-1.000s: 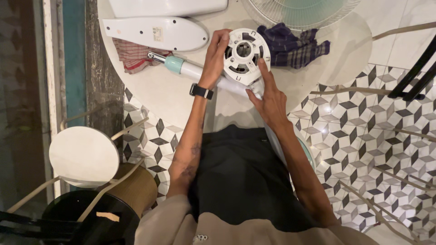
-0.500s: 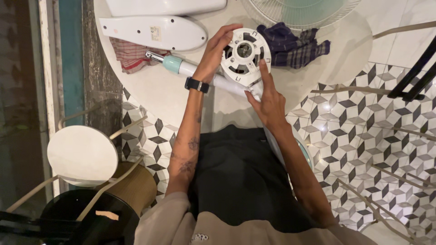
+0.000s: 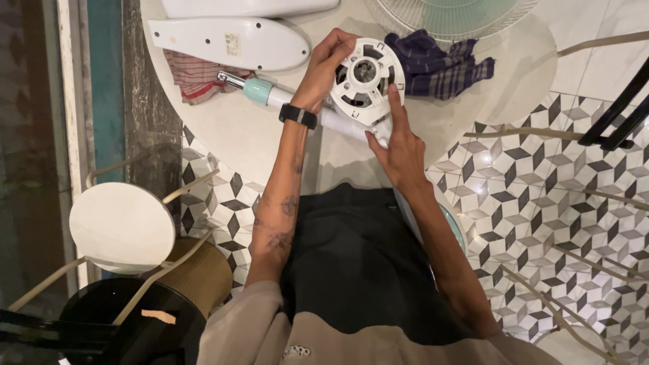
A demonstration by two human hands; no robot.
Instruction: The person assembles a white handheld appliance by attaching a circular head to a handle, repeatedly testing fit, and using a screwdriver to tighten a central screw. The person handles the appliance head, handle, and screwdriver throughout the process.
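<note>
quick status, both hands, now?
Left hand: closed on the rim of the white round fan motor housing.
Right hand: fingers extended, index fingertip pressing the housing's right edge, supporting it from below.

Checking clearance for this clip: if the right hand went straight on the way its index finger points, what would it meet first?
The right hand already touches the white round fan motor housing; beyond that, probably the wire fan guard, though depth is unclear.
</note>
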